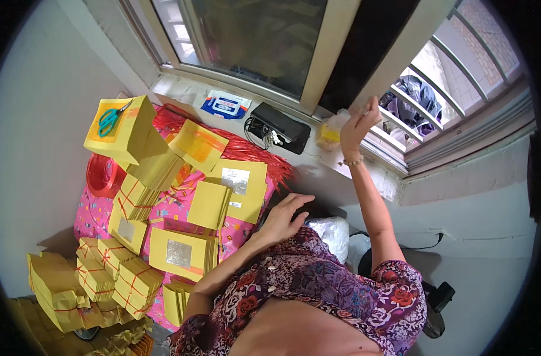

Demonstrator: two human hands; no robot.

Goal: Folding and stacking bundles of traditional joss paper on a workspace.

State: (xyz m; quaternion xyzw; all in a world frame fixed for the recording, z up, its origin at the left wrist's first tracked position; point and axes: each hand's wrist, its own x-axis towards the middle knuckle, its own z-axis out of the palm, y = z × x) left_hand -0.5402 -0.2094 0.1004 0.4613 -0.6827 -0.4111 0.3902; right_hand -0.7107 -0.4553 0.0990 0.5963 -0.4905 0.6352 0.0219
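Observation:
My left hand [287,216] hovers over my lap beside the pink patterned cloth [174,204], its thumb and fingers apart and nothing in them. Raised toward the window, my right hand [359,126] has its fingers stretched out by the edge of the sliding window frame [384,74]; whether they touch it I cannot tell. A yellow item in clear plastic [328,136] sits on the sill just left of that hand. Closest to my left hand are yellow paper sheets with a silver square [235,180] and a stack of yellow paper [209,204].
Several tied yellow paper bundles [137,285] crowd the left. Teal scissors [109,121] lie on a tall yellow stack [141,133], above a red plastic ring-shaped object [103,176]. Red strips [255,155] spread below the sill, which holds a wipes pack [226,105] and a black case [276,121].

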